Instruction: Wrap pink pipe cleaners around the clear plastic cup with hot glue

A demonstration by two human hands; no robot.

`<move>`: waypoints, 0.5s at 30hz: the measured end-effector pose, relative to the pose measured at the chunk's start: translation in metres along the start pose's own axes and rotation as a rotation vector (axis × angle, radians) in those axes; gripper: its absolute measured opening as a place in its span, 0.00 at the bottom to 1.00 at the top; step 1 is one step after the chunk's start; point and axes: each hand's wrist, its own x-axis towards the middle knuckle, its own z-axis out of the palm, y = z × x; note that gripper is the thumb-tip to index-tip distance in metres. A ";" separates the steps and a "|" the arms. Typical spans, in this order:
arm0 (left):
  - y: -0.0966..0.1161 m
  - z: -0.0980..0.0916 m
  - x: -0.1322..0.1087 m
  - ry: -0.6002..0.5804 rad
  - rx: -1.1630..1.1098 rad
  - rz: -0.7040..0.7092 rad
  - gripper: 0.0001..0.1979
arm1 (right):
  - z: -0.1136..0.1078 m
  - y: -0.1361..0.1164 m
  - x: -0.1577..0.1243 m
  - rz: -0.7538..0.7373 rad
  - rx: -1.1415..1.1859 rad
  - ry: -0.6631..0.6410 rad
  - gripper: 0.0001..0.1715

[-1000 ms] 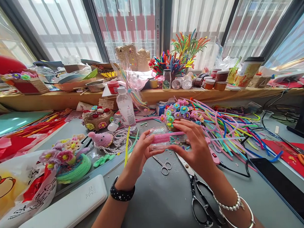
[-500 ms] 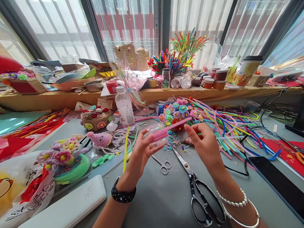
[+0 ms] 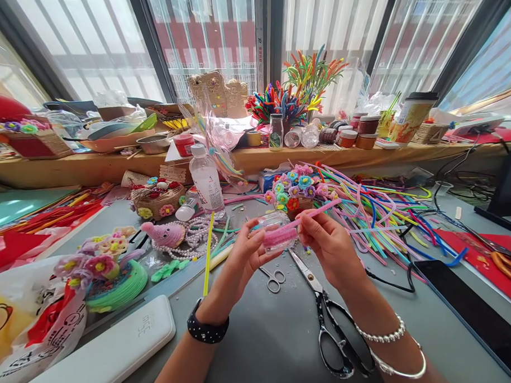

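Note:
My left hand is closed around a small clear jar, held on its side above the table. A fuzzy pink pipe cleaner lies in several rows around the jar's wall. Its loose end slants up to the right, pinched between the thumb and fingers of my right hand. Below the hands, big black-handled scissors and small silver scissors rest on the grey table. Just behind the jar stands a basket of colourful pipe-cleaner flowers. My fingers cover part of the jar.
Loose pipe cleaners spread over the right side, near a black phone. To the left are a water bottle, a pink knitted figure, a green flower piece and a white power bank. Jars line the back ledge.
My right hand has moved left and closed on the pink pipe cleaner's loose strand, which it was apart from before. The jar has shifted slightly right in my left hand.

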 end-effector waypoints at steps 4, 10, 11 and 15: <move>-0.001 -0.001 -0.001 -0.022 0.026 -0.041 0.21 | -0.002 0.000 0.001 -0.020 0.000 0.013 0.13; -0.004 0.001 -0.002 -0.053 0.021 -0.105 0.19 | -0.005 0.001 0.002 -0.012 -0.013 0.039 0.12; -0.004 0.002 -0.002 -0.054 0.020 -0.114 0.19 | -0.005 0.001 0.002 0.001 -0.015 0.044 0.12; -0.004 0.008 -0.002 -0.049 0.014 -0.147 0.15 | -0.008 0.000 0.005 0.055 0.022 0.030 0.14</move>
